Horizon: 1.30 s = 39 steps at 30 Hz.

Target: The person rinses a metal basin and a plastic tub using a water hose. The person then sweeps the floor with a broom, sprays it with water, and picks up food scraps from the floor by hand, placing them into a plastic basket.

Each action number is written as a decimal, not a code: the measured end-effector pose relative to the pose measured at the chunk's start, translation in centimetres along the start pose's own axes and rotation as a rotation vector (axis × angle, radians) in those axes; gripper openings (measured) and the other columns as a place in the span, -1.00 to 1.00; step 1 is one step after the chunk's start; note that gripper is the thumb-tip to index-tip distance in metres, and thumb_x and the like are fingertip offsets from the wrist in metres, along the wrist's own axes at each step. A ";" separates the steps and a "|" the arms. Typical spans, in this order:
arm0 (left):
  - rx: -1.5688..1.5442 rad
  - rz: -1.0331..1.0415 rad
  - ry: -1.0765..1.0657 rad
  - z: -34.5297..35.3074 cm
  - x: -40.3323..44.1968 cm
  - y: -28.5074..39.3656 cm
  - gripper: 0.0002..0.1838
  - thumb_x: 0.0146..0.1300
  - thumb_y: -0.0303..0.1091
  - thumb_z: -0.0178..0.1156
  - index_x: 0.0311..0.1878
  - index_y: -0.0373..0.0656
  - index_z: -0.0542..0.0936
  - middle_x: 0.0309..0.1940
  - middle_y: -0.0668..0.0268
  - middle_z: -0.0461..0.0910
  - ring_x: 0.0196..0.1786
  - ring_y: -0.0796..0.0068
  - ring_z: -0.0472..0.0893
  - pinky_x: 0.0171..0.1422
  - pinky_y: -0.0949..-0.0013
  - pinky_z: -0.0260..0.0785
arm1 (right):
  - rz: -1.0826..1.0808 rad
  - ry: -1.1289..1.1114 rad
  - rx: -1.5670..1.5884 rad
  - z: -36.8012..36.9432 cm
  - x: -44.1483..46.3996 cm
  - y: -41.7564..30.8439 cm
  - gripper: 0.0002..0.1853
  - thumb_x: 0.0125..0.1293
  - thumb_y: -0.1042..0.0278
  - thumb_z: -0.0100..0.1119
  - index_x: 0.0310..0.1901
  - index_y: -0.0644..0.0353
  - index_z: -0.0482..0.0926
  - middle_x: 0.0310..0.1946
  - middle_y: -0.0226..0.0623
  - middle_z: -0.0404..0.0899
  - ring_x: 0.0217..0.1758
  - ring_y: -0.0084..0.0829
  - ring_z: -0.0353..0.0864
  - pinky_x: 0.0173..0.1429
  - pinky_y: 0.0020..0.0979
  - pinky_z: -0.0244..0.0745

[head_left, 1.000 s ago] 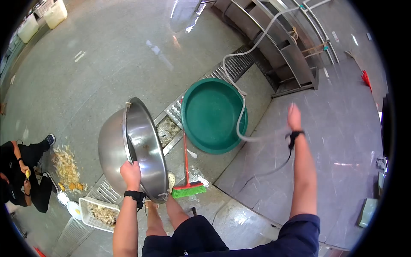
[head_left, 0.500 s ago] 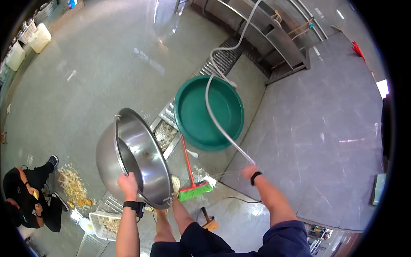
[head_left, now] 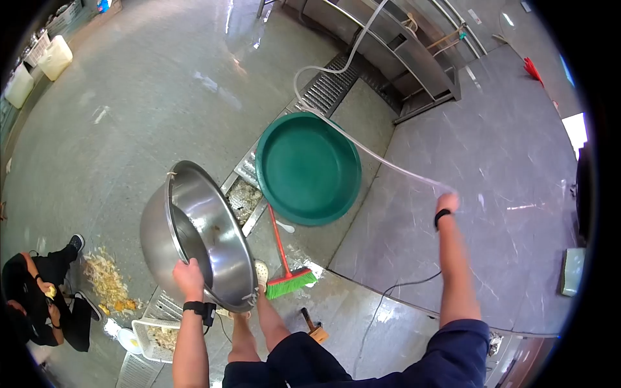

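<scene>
My left hand (head_left: 189, 279) grips the near rim of a large steel bowl (head_left: 220, 242), which is tipped on its side, its opening turned to the right. A pale hose (head_left: 388, 163) runs from the steel frame at the top, past the edge of a round green tub (head_left: 309, 169), to my right hand (head_left: 447, 202). That hand is closed around the hose over the grey surface. The tub stands on the floor to the right of the bowl.
A broom (head_left: 290, 282) with green bristles lies near my feet. A person (head_left: 45, 297) sits at the far left beside scraps (head_left: 107, 278) and a white basket (head_left: 145, 339). A grey table (head_left: 466, 161) spans the right; a drain grate (head_left: 330, 87) crosses the floor.
My right hand swung in from the right, pulling the hose across the tub, then moved back out to the right. The hose now crosses the tub's upper edge. My left hand kept hold of the bowl.
</scene>
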<state>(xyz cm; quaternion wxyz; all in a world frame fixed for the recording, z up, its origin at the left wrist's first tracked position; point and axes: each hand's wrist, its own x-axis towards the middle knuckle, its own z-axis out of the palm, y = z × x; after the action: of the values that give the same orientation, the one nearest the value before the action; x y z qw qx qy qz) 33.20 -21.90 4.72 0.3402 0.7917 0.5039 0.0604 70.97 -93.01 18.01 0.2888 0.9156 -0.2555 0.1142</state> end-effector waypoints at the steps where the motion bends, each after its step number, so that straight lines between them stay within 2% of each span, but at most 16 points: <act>1: -0.003 -0.006 -0.002 0.0 0.0 0.1 -0.73 0.01 -0.38 0.12 -0.57 -0.47 0.45 -0.59 -0.18 0.51 -0.49 -0.20 0.51 -0.28 -0.05 0.31 | 0.037 0.087 -0.026 -3.6 2.6 -0.3 -0.81 0.25 0.29 0.08 -0.38 0.07 0.69 -0.31 -0.22 0.67 -0.22 -0.23 0.68 -0.19 -0.22 0.55; 2: -0.006 0.004 0.009 0.3 0.1 -0.1 -0.73 0.01 -0.38 0.12 -0.57 -0.46 0.45 -0.59 -0.18 0.50 -0.49 -0.20 0.51 -0.27 -0.05 0.31 | -0.165 0.122 -0.342 -5.0 6.9 1.1 -0.78 0.28 0.30 0.03 -0.39 0.03 0.69 -0.36 -0.29 0.67 -0.23 -0.30 0.68 -0.22 -0.26 0.55; 3: -0.010 0.011 0.012 0.6 0.1 -0.4 -0.73 0.01 -0.37 0.13 -0.58 -0.46 0.44 -0.59 -0.18 0.50 -0.48 -0.21 0.50 -0.27 -0.06 0.31 | -0.097 0.232 -0.235 -9.2 9.7 1.7 -0.78 0.29 0.31 0.02 -0.36 0.01 0.71 -0.40 -0.36 0.67 -0.25 -0.34 0.68 -0.22 -0.27 0.54; 5: -0.001 0.028 0.017 0.9 0.3 -0.9 -0.73 0.01 -0.37 0.13 -0.58 -0.45 0.44 -0.59 -0.18 0.50 -0.48 -0.22 0.50 -0.27 -0.06 0.31 | -0.270 0.234 -0.645 -18.9 16.0 2.8 -0.76 0.31 0.31 0.00 -0.32 -0.04 0.72 -0.30 -0.35 0.71 -0.17 -0.39 0.69 -0.22 -0.28 0.54; 8: 0.035 0.050 0.040 0.8 0.5 -1.2 -0.74 0.01 -0.37 0.13 -0.58 -0.44 0.45 -0.59 -0.17 0.50 -0.47 -0.21 0.50 -0.27 -0.06 0.32 | -0.220 0.361 -0.365 -36.0 20.1 2.0 -0.72 0.31 0.33 -0.05 -0.24 0.07 0.72 -0.20 -0.20 0.70 -0.16 -0.24 0.71 -0.15 -0.22 0.57; 12: 0.002 0.046 0.038 1.2 0.4 -0.5 -0.74 0.01 -0.37 0.14 -0.57 -0.44 0.46 -0.60 -0.17 0.50 -0.48 -0.20 0.50 -0.27 -0.05 0.32 | -0.395 0.722 -0.134 -44.2 16.9 -3.1 -0.77 0.32 0.33 -0.08 -0.26 0.13 0.62 -0.28 -0.08 0.65 -0.20 -0.10 0.67 -0.18 -0.10 0.54; 15: -0.034 0.020 0.035 0.3 0.1 0.8 -0.74 0.00 -0.37 0.15 -0.57 -0.45 0.46 -0.61 -0.18 0.49 -0.48 -0.21 0.50 -0.26 -0.05 0.33 | -0.570 0.676 0.134 -39.5 8.5 -11.8 -0.89 0.27 0.38 0.01 -0.33 0.20 0.48 -0.44 -0.12 0.59 -0.40 -0.12 0.64 -0.37 -0.18 0.54; 16: -0.046 0.016 0.036 0.2 0.1 1.1 -0.73 0.00 -0.37 0.15 -0.57 -0.46 0.45 -0.61 -0.19 0.49 -0.48 -0.22 0.50 -0.26 -0.05 0.33 | -0.814 0.705 0.198 -35.2 6.6 -14.3 -0.89 0.27 0.40 0.00 -0.38 0.19 0.46 -0.53 -0.22 0.58 -0.49 -0.23 0.64 -0.45 -0.26 0.53; 18: -0.032 0.009 0.019 0.6 0.3 0.4 -0.74 -0.01 -0.37 0.15 -0.57 -0.46 0.46 -0.61 -0.18 0.49 -0.48 -0.21 0.50 -0.27 -0.05 0.33 | -0.937 0.670 0.000 -31.3 -5.2 -19.0 -0.96 0.20 0.42 0.05 -0.40 0.13 0.47 -0.58 -0.32 0.57 -0.54 -0.36 0.63 -0.48 -0.35 0.51; 22: 0.025 0.054 0.063 0.7 0.2 -0.4 -0.74 -0.02 -0.37 0.15 -0.57 -0.46 0.45 -0.61 -0.17 0.49 -0.49 -0.21 0.49 -0.28 -0.03 0.33 | -1.347 0.053 0.157 -18.4 -24.0 -19.1 -0.94 0.15 0.43 0.04 -0.46 0.09 0.46 -0.61 -0.27 0.55 -0.52 -0.33 0.63 -0.49 -0.29 0.49; 25: -0.016 -0.003 0.027 0.7 0.3 -1.7 -0.74 -0.03 -0.38 0.15 -0.59 -0.45 0.43 -0.60 -0.17 0.49 -0.48 -0.20 0.51 -0.28 -0.04 0.33 | -1.308 -0.290 0.115 -9.7 -29.5 -13.0 -0.86 0.18 0.40 0.03 -0.46 0.10 0.59 -0.52 -0.24 0.64 -0.41 -0.28 0.68 -0.40 -0.20 0.52; 29: -0.053 -0.053 -0.002 0.1 -0.8 -2.5 -0.75 -0.02 -0.39 0.14 -0.59 -0.44 0.43 -0.60 -0.16 0.50 -0.47 -0.18 0.52 -0.28 -0.04 0.33 | -0.996 -0.461 -0.307 -0.5 -24.4 -6.1 -0.76 0.30 0.31 -0.01 -0.34 -0.01 0.71 -0.30 -0.26 0.71 -0.23 -0.32 0.71 -0.21 -0.25 0.57; 30: -0.038 -0.049 0.018 0.2 -1.1 -3.0 -0.75 -0.02 -0.39 0.14 -0.59 -0.45 0.43 -0.60 -0.17 0.50 -0.48 -0.18 0.52 -0.28 -0.04 0.32 | -0.785 -0.449 -0.387 3.3 -21.1 -3.3 -0.75 0.34 0.29 -0.02 -0.25 -0.02 0.72 -0.19 -0.30 0.71 -0.13 -0.35 0.71 -0.17 -0.27 0.55; 33: -0.045 -0.045 0.064 0.8 -1.3 -4.0 -0.74 -0.01 -0.39 0.14 -0.59 -0.46 0.43 -0.60 -0.17 0.50 -0.49 -0.18 0.51 -0.28 -0.04 0.32 | -0.379 -0.362 -0.489 -0.2 -8.1 4.4 -0.73 0.37 0.29 -0.06 -0.10 -0.03 0.68 -0.04 -0.35 0.66 0.05 -0.36 0.64 0.00 -0.26 0.48; 36: -0.044 -0.055 0.039 0.0 -1.8 -3.2 -0.74 0.00 -0.39 0.14 -0.58 -0.47 0.43 -0.60 -0.19 0.49 -0.49 -0.20 0.50 -0.27 -0.05 0.31 | -0.446 0.067 -0.569 -9.2 2.1 5.1 -0.77 0.34 0.29 -0.05 -0.20 0.03 0.65 -0.26 -0.33 0.65 -0.09 -0.35 0.62 -0.08 -0.26 0.43; 39: -0.026 -0.015 0.058 0.7 -1.2 -3.1 -0.73 0.01 -0.39 0.14 -0.57 -0.48 0.44 -0.60 -0.20 0.49 -0.49 -0.21 0.50 -0.26 -0.06 0.31 | -0.599 0.227 -0.149 -17.5 4.8 -0.6 -0.83 0.26 0.39 -0.01 -0.43 0.13 0.57 -0.44 -0.13 0.63 -0.36 -0.14 0.65 -0.31 -0.13 0.50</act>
<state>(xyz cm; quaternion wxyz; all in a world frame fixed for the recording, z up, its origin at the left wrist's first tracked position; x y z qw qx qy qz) 30.58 -22.45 2.60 0.3361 0.7814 0.5186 0.0875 74.28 -84.27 33.55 0.4024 0.9078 0.0512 0.1064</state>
